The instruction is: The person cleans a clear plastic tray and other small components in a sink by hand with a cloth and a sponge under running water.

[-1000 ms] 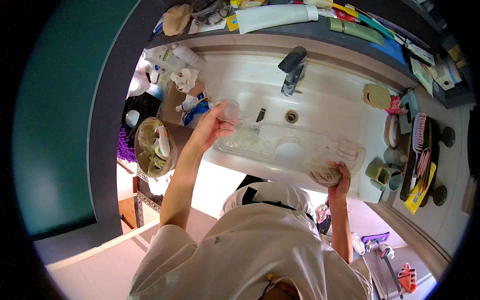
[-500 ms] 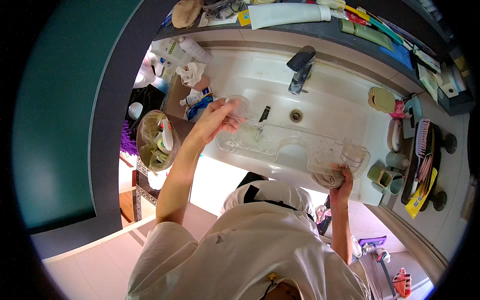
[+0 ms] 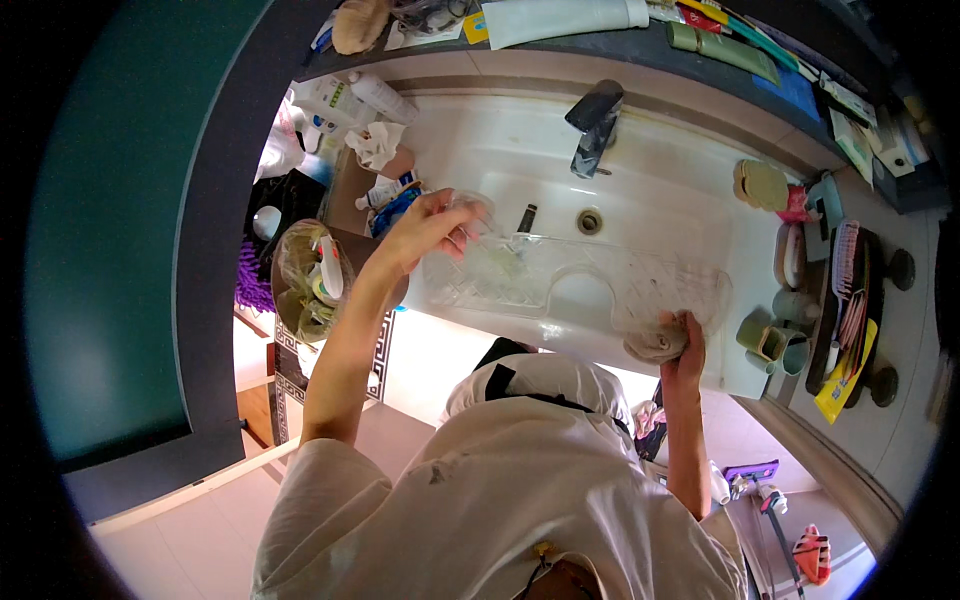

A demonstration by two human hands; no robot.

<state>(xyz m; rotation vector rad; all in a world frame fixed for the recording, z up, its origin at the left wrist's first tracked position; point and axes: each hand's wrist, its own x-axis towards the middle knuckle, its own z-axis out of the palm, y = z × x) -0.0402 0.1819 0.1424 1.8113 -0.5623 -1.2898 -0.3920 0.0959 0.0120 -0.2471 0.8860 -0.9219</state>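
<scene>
A clear plastic tray [image 3: 560, 285] with a patterned surface and a rounded notch in its near edge is held across the front of the white sink [image 3: 680, 190], above the basin. The left hand [image 3: 425, 228] grips the tray's left end, fingers closed on its rim. The right hand [image 3: 683, 338] presses a crumpled beige cloth [image 3: 652, 345] against the tray's right end; how tightly it is bunched is hard to tell. Behind stand the dark faucet [image 3: 592, 125] and the drain [image 3: 589, 220]. A bin lined with a plastic bag [image 3: 308, 280] sits left of the sink.
</scene>
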